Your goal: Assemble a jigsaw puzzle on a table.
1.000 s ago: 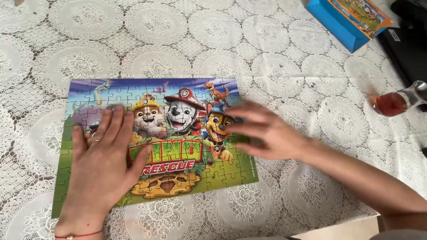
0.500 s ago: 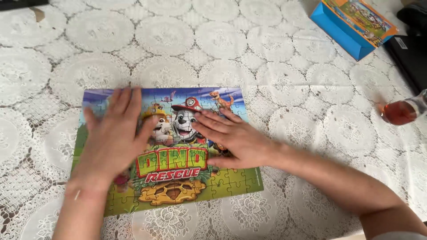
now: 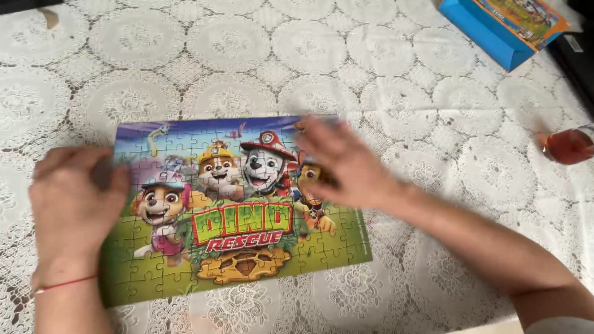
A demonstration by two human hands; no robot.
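On the lace tablecloth lies one finished jigsaw puzzle, flat, between two hands. The left hand rests loosely curled at its left edge; the right hand, fingers spread and released, lies blurred over its far right corner. One blue box sits far right, one glass of red drink to the right.

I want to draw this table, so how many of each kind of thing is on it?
Puzzle: 1
Box, blue: 1
Glass with red drink: 1
Hands on the puzzle, left hand and right hand: 2
Lace tablecloth: 1
Total: 6
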